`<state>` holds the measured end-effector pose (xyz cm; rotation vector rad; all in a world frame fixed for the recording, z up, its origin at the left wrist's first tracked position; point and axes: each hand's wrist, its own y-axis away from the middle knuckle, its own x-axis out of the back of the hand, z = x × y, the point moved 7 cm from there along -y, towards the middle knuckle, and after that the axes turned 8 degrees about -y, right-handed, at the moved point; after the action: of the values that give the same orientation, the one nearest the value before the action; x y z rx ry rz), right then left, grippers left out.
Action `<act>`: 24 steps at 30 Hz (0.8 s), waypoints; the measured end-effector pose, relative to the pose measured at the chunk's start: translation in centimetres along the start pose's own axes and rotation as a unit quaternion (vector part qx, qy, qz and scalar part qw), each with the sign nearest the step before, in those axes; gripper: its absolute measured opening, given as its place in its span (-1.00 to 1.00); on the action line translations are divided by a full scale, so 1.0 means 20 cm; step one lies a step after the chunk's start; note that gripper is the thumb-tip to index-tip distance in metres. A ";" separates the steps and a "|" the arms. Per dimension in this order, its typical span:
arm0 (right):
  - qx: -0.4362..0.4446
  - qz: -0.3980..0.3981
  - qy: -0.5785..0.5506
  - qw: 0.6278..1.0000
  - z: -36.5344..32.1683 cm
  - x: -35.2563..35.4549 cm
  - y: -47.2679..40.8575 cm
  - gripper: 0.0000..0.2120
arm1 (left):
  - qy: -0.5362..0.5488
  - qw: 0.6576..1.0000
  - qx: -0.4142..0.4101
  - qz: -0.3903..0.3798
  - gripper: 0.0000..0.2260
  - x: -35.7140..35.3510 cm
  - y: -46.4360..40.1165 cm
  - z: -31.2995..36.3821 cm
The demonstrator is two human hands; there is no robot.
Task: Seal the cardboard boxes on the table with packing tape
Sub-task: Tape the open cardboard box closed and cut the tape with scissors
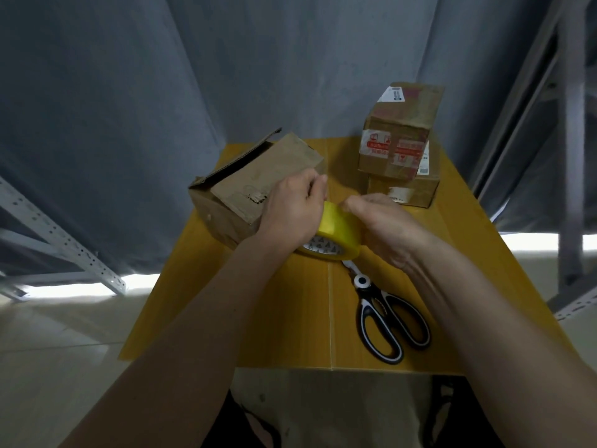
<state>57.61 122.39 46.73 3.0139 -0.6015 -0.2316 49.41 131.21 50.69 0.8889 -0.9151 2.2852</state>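
Note:
A yellow roll of packing tape (339, 232) stands on edge near the middle of the yellow table (290, 318). My left hand (290, 208) grips the roll from the left. My right hand (381, 224) holds it from the right, its fingertips pinching at the roll's top edge. Behind my left hand lies a brown cardboard box (245, 185), tilted, with one flap open at its far left. At the table's back right, a taped box (397, 137) sits on a flatter box (410, 189).
Black-and-white scissors (387, 318) lie shut on the table, just in front of the tape roll. Grey curtains hang behind the table. Metal shelf frames stand at the left (64, 240) and at the right (571, 156). The floor is pale tile.

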 end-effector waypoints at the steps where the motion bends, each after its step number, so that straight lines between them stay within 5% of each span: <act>1: 0.002 -0.004 0.004 1.000 0.00 0.00 0.00 -0.52 | 0.000 1.000 0.004 0.000 -0.72 0.00 0.00 0.00; 12: -0.019 0.050 0.007 0.999 0.00 0.04 0.01 -0.85 | -0.009 0.999 0.033 0.015 -0.72 0.01 -0.01 -0.01; 24: 0.015 0.033 0.008 0.999 -0.02 0.02 0.03 -0.59 | -0.018 0.999 0.038 0.020 -0.71 0.00 0.00 0.01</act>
<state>57.84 121.65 47.02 3.0153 -0.7067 -0.1965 49.50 131.14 50.87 0.9551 -0.8734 2.3591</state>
